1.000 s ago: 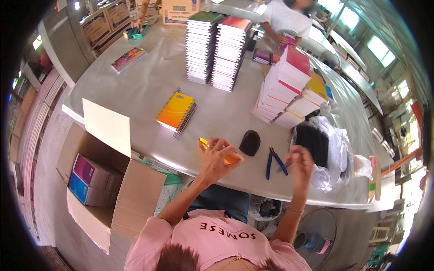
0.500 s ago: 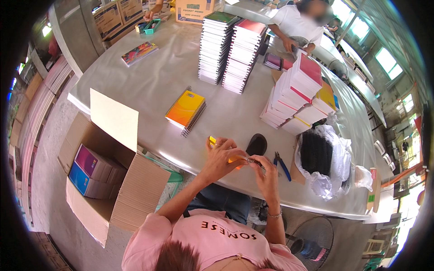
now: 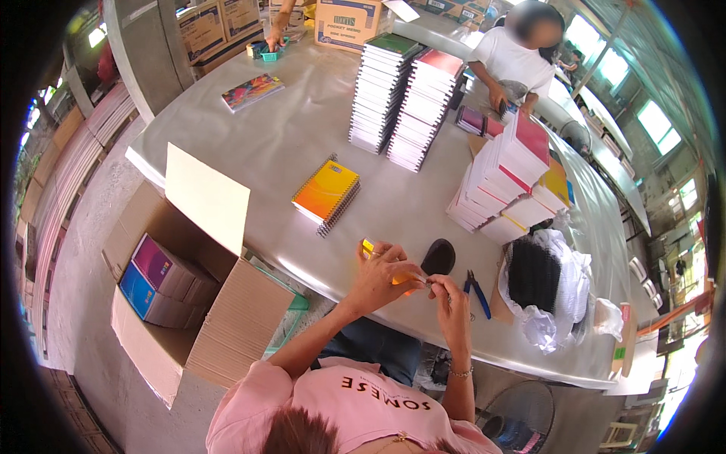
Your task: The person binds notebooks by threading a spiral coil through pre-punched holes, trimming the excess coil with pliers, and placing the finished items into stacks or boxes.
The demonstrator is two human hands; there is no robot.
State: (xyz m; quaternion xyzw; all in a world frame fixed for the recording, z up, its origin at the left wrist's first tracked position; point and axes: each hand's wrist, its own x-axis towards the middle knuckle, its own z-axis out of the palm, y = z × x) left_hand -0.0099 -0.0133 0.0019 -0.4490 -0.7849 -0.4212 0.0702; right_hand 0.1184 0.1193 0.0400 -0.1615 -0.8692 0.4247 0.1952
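Both hands (image 3: 412, 286) on yellow notebook (image 3: 378, 261) (above table (image 3: 257, 144))

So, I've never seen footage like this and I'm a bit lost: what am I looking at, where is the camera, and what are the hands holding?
The camera sits on a person's head and looks down; its wide lens bends the edges. There is no machine, only two bare hands. The left hand grips a small yellow-orange object, and the right hand pinches its end. On the grey table lie an orange spiral notebook, tall notebook stacks, blue-handled pliers and a black oval item. An open cardboard box stands to the left.
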